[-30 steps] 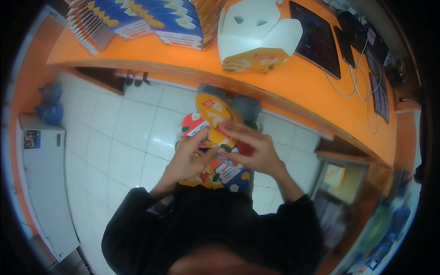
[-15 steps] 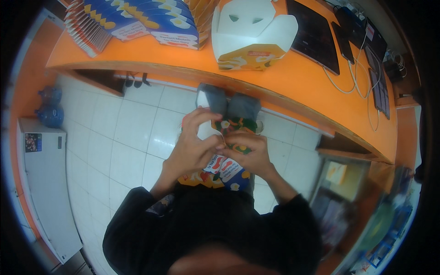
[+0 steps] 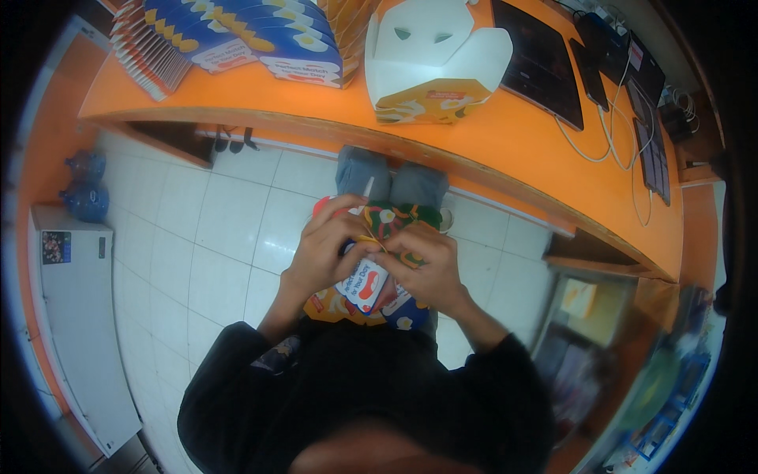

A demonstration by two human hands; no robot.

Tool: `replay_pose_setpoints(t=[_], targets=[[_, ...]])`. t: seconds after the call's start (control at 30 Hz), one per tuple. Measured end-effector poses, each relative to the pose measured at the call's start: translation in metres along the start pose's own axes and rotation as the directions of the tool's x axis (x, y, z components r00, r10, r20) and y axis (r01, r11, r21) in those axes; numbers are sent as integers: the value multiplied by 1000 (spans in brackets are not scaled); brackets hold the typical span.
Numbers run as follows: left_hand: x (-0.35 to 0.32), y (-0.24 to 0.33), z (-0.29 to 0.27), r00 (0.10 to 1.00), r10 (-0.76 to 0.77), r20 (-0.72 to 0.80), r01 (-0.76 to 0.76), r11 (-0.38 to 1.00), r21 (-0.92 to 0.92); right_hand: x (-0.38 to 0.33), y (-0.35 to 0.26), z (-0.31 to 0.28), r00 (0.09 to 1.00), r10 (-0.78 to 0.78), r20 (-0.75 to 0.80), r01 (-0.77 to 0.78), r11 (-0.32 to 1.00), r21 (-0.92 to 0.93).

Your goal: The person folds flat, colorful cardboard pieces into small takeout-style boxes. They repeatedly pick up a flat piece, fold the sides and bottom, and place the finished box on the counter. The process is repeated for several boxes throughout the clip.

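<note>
Over my lap, both hands are closed on a small printed cardboard carton [image 3: 364, 286] in white, blue and red. My left hand [image 3: 322, 246] grips its left and upper part, fingers bent over the edge. My right hand [image 3: 429, 265] pinches a thin yellowish edge near the middle, its fingertips almost meeting the left thumb. A narrow white tip pokes up above the left fingers. The fingers cover much of the carton. Beneath it, colourful printed material [image 3: 339, 308] in green, yellow and blue spreads over my lap; whether it is cloth or card I cannot tell.
An orange counter [image 3: 316, 103] curves ahead, bearing stacked blue food cartons [image 3: 304, 67], an opened white-and-yellow box [image 3: 434, 99], a dark tablet [image 3: 541, 63] and cabled devices. A white chest [image 3: 83, 316] and blue water bottles [image 3: 85, 197] stand at left, shelves at right.
The carton has turned in my hands: its white inner face has gone from view and its printed face shows more. My left fingers have shifted and curled closer over it.
</note>
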State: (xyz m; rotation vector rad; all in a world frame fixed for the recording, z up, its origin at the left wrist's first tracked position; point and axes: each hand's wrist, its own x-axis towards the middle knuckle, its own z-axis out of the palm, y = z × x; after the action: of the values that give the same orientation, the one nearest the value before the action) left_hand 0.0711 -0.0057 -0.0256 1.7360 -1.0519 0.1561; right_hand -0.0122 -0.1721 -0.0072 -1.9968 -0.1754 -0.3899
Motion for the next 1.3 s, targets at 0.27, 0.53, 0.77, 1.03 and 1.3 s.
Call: replay_pose_setpoints(t=[0.27, 0.53, 0.77, 1.03, 1.3], targets=[[6, 4, -16, 993, -51, 104, 32, 983, 181, 0, 5, -3, 990, 139, 10, -139, 984, 113], [2, -1, -13, 993, -76, 88, 77, 997, -8, 1, 10, -13, 974, 182, 133, -213, 936, 281], [7, 4, -9, 987, -87, 133, 87, 996, 2, -2, 8, -6, 963, 245, 107, -266, 926, 270], [5, 7, -6, 985, -69, 158, 64, 997, 35, -5, 10, 2, 980, 185, 70, -195, 964, 180], [7, 12, -5, 981, -152, -122, 174, 965, 194, -3, 15, -13, 956, 280, -84, -236, 908, 345]])
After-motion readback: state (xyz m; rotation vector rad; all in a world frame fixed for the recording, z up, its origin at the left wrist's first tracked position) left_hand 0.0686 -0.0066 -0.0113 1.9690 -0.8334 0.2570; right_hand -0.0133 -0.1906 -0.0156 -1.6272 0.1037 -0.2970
